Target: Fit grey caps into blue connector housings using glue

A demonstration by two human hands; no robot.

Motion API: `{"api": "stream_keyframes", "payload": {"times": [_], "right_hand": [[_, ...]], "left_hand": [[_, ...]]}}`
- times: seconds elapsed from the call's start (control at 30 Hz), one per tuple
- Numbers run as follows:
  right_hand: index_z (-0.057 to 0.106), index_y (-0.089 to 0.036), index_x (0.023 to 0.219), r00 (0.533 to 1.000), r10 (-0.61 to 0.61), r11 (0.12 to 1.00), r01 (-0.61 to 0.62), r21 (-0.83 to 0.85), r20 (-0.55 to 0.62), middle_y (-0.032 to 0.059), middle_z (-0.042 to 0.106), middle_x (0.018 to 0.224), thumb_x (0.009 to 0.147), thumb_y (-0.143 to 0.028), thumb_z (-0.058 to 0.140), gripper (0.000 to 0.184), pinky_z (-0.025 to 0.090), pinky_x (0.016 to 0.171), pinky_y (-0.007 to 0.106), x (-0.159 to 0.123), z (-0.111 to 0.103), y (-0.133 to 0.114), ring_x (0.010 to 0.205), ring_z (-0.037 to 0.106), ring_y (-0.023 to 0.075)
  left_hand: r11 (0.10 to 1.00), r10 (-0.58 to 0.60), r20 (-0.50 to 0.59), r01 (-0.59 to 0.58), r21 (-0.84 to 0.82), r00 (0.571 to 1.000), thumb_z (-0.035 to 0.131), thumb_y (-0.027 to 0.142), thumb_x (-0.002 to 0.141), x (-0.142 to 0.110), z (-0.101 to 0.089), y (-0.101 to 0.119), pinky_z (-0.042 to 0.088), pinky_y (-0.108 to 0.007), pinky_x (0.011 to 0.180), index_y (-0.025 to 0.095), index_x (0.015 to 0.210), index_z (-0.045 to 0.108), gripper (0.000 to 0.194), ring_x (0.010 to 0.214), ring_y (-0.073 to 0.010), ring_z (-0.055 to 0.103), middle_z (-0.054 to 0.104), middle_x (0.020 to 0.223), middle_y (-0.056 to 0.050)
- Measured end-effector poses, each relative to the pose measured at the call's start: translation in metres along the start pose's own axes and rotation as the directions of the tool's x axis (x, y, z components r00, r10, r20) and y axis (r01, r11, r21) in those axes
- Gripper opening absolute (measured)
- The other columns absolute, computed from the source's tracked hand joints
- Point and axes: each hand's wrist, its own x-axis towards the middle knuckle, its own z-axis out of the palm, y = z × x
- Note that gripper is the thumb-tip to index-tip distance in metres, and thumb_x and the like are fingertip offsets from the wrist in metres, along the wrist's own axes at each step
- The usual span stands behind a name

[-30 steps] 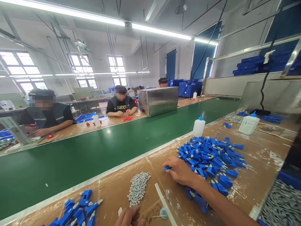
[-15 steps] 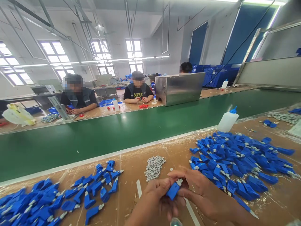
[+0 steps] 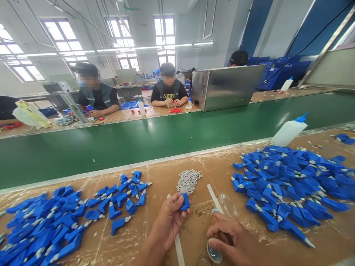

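Note:
My left hand (image 3: 173,218) is closed on a small blue plastic part (image 3: 185,202) with a grey tip, gripped between thumb and fingers. To its right, my right hand (image 3: 229,232) has its fingers curled round a thin pointed tool (image 3: 207,212) with a pale blue end near the fingers. The rest of that tool is hidden by the hand. A small round clear dish (image 3: 215,255) stands on the table just under my right thumb. Beyond my left hand lies a pile of small grey pieces (image 3: 190,180).
Blue parts with grey tips form a heap at left (image 3: 44,225) and a larger heap at right (image 3: 285,184). A white squeeze bottle (image 3: 288,133) stands behind the right heap. A green conveyor belt (image 3: 166,136) runs across; several people sit beyond it beside a metal box (image 3: 227,88).
My hands have come apart. The blue part stays in my left hand, while my right hand has let go of it, moved down beside the dish and taken the thin tool. The view has shifted.

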Motion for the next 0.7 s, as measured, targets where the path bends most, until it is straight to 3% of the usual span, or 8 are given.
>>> {"api": "stream_keyframes", "payload": {"times": [0.2, 0.4, 0.53, 0.7], "right_hand": [[0.085, -0.024, 0.083, 0.985, -0.174, 0.974, 0.174, -0.143, 0.014, 0.0026, 0.062, 0.087, 0.097, -0.04, 0.076, 0.023, 0.049, 0.068, 0.029, 0.001, -0.002, 0.0, 0.076, 0.064, 0.0189], [0.084, -0.028, 0.088, 0.973, -0.217, 0.946, 0.229, -0.23, 0.075, 0.0039, 0.066, 0.089, 0.105, -0.031, 0.065, 0.026, 0.052, 0.071, 0.031, -0.01, -0.012, -0.012, 0.077, 0.066, 0.0201], [0.081, -0.03, 0.088, 0.977, -0.202, 0.971, 0.209, -0.115, 0.072, 0.004, 0.066, 0.087, 0.108, -0.043, 0.058, 0.034, 0.055, 0.07, 0.033, -0.012, -0.021, -0.023, 0.076, 0.066, 0.0213], [0.073, -0.026, 0.086, 0.998, -0.036, 0.987, 0.042, 0.156, -0.042, 0.0018, 0.065, 0.083, 0.106, -0.058, 0.056, 0.041, 0.051, 0.074, 0.032, 0.001, -0.026, -0.016, 0.078, 0.062, 0.0214]], "left_hand": [[1.0, 0.002, -0.011, -0.002, 0.003, 1.0, 0.096, 0.021, 0.075, 0.0, -0.007, -0.001, 0.056, -0.012, 0.056, 0.008, 0.096, 0.075, 0.032, 0.064, -0.0088, 0.069, 0.073, 0.084, -0.006], [0.999, 0.007, 0.006, -0.007, 0.041, 1.0, 0.101, 0.034, 0.068, -0.003, -0.001, 0.0, 0.056, -0.012, 0.059, 0.009, 0.094, 0.076, 0.044, 0.067, -0.0089, 0.068, 0.071, 0.082, -0.003], [0.996, -0.027, 0.03, 0.025, 0.085, 0.999, 0.1, 0.041, 0.07, -0.003, 0.0, -0.006, 0.053, -0.013, 0.056, 0.007, 0.097, 0.077, 0.048, 0.066, -0.0091, 0.068, 0.073, 0.082, -0.006], [0.993, -0.055, 0.073, 0.047, 0.107, 0.996, 0.095, 0.045, 0.076, 0.0, -0.002, -0.019, 0.05, -0.013, 0.056, 0.008, 0.098, 0.077, 0.047, 0.065, -0.0089, 0.068, 0.078, 0.087, -0.011]]}}
